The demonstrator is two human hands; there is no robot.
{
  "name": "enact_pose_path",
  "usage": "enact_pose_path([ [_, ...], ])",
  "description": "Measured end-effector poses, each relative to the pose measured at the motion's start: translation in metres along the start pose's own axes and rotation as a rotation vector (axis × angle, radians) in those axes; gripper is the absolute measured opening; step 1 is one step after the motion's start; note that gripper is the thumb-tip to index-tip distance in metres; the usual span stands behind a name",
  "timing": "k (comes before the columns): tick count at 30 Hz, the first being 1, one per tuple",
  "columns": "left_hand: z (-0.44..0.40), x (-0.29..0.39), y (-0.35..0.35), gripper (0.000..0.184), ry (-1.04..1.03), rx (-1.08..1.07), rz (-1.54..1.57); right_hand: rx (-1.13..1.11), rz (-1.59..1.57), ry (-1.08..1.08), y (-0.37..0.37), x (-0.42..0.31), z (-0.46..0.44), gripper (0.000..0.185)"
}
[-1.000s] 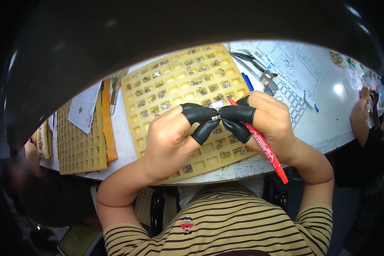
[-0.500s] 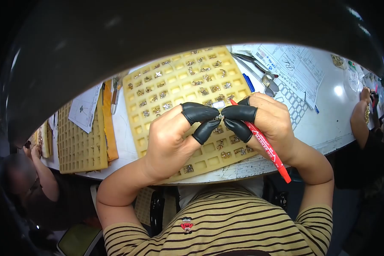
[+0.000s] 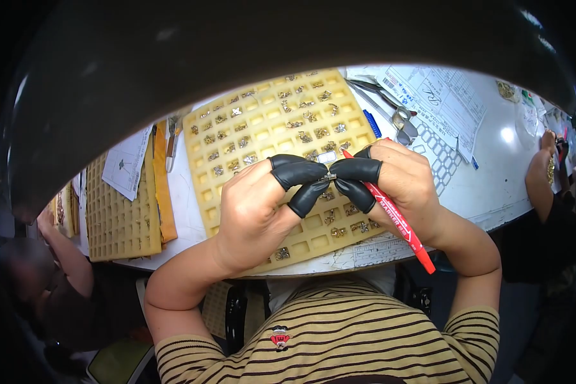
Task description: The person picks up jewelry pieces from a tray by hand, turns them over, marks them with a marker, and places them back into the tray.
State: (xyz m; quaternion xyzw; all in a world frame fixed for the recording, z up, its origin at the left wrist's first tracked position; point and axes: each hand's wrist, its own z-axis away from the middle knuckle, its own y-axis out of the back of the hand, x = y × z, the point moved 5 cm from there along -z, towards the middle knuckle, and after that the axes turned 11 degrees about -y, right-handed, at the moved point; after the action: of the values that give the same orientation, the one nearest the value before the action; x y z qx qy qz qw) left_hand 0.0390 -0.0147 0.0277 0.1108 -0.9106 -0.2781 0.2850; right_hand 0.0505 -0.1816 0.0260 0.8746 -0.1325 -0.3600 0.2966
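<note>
Black finger cots cover the fingertips of my left hand [image 3: 253,198] and my right hand [image 3: 400,176]. Both hands pinch one small metal jewelry piece [image 3: 329,176] between thumbs and forefingers; its exact shape is too small to make out. A red marker [image 3: 400,224] also rests in my right hand, slanting across the palm side with its end toward me. Beneath the hands lies a cream compartment tray [image 3: 198,185], with small gold and silver jewelry pieces [image 3: 305,137] in many pockets. Just beyond my fingertips a small white label [image 3: 327,157] sits on the tray.
Left of the tray stand a second compartment tray [image 3: 112,230], a printed sheet [image 3: 125,163] and tweezers [image 3: 171,144]. Pliers [image 3: 403,121], a blue pen [image 3: 372,124] and papers [image 3: 445,96] lie at the back right. Other people [image 3: 70,262] sit at both sides.
My hands stay almost in place, the right shifting very slightly left with the marker. The person at the left has moved an arm and head a little.
</note>
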Motion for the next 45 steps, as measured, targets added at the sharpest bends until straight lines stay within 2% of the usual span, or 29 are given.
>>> enact_pose_path([
  [16,0.000,0.001,0.000,0.024,-0.017,-0.003,-0.028,-0.038,0.012,-0.035,0.000,0.001,0.000,0.021],
  [21,0.000,0.001,-0.001,0.024,0.020,-0.008,-0.019,0.110,-0.048,-0.016,0.009,-0.004,-0.002,0.034],
  [25,0.000,0.000,-0.002,0.023,0.022,-0.020,-0.029,0.066,-0.140,-0.133,0.008,-0.004,0.002,0.037],
  [27,0.001,0.000,-0.002,0.023,0.024,-0.021,-0.037,0.027,-0.118,-0.119,0.008,-0.004,0.000,0.033],
  [29,0.000,0.000,-0.002,0.024,0.022,-0.021,-0.041,0.052,-0.128,0.047,0.008,-0.009,-0.003,0.026],
  [45,0.001,-0.001,-0.004,0.022,0.031,-0.045,-0.060,0.010,-0.121,0.062,0.006,-0.010,-0.004,0.022],
])
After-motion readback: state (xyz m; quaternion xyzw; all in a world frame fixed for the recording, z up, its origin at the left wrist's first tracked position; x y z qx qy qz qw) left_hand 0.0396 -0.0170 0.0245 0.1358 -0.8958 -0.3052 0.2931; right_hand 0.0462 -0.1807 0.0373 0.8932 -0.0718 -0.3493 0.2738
